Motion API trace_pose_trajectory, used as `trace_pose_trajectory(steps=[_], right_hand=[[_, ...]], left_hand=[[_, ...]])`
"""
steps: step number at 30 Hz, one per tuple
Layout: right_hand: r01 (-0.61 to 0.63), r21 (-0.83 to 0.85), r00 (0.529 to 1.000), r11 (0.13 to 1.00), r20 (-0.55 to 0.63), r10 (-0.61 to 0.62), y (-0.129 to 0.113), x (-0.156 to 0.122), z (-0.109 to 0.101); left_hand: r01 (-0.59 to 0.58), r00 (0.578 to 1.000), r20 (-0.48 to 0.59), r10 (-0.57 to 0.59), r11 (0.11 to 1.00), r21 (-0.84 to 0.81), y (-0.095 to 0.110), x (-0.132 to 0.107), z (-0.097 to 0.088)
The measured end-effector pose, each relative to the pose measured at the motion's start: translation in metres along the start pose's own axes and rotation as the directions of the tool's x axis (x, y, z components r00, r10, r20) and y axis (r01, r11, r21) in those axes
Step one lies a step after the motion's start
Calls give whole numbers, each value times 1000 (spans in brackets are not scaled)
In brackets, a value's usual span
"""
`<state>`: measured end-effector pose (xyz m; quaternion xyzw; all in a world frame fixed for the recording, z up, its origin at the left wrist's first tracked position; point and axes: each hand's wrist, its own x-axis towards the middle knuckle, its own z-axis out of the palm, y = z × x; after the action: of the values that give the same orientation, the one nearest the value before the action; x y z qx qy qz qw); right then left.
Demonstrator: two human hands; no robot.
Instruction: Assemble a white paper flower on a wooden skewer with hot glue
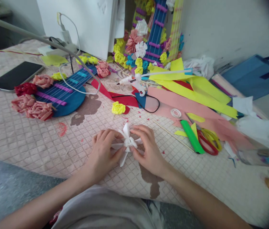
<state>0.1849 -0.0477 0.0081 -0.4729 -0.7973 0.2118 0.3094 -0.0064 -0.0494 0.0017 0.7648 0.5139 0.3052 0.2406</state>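
Note:
A small white paper flower (127, 142) with several strip petals lies on the quilted pink cover (29, 136) in front of me. My left hand (104, 149) pinches its left side with curled fingers. My right hand (148, 148) grips its right side, thumb and fingers pressed on the middle. Both hands rest on the cover.
A white glue gun (134, 81) with black cord lies beyond. A blue felt guitar (62, 92) ringed with pink, red and yellow paper flowers sits at left, a dark tablet (15, 75) farther left. Red-and-yellow scissors (208, 141), a green cutter (193, 137), a tape roll (175, 113) and coloured paper sheets (196, 92) lie at right.

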Motion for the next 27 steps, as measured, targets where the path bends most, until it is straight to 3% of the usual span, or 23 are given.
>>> trace_pose_trajectory(steps=[3,9,14,21,27], right_hand=[[1,3,1000,1000,1,-1,0,0,0],[7,20,1000,1000,0,-7,1,-1,1],[15,20,1000,1000,4,-15,3,-1,1],[16,19,1000,1000,7,-16,3,-2,1],[18,33,1000,999,15,-18,1,-1,-1]], left_hand=[[-9,1000,-18,10,998,55,-2,-1,1],[-6,1000,5,6,1000,-28,-3,-1,0],[-14,999,-31,16,998,63,1,-2,3],[-14,1000,2,14,999,-34,-2,-1,0],[-11,1000,-13,12,999,38,1,-1,4]])
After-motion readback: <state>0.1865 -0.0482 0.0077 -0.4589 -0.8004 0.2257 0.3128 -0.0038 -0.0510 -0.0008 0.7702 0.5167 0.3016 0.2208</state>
